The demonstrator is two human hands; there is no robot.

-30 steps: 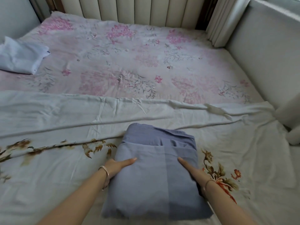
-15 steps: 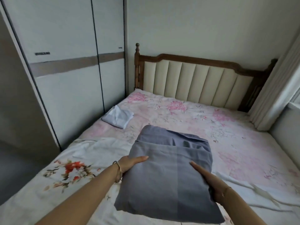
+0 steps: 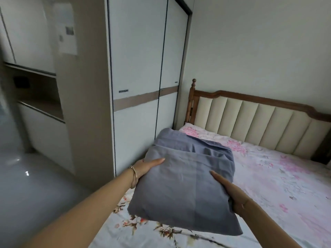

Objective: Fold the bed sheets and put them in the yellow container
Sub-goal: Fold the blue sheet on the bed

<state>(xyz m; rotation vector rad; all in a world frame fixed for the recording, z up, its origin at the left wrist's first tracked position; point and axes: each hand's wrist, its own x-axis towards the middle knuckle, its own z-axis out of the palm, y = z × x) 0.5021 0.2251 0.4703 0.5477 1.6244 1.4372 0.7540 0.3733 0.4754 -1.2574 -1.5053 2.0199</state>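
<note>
A folded blue-grey bed sheet [image 3: 186,183] hangs in the air above the near left corner of the bed. My left hand [image 3: 146,166] grips its left edge, thumb on top, fingers hidden beneath. My right hand [image 3: 231,192] grips its right edge the same way. A white sheet with a flower print [image 3: 161,231] lies spread under it on the bed. No yellow container is in view.
The bed [image 3: 279,178] with a pink flowered cover fills the right side, its padded headboard [image 3: 254,122] at the back. A tall white wardrobe [image 3: 141,86] stands to the left of the bed. Shiny grey floor [image 3: 26,185] lies at the left.
Both hands lifted the folded blue-grey sheet off the bed. The view has swung left, so the wardrobe and floor now show and the small white folded cloth has left the frame.
</note>
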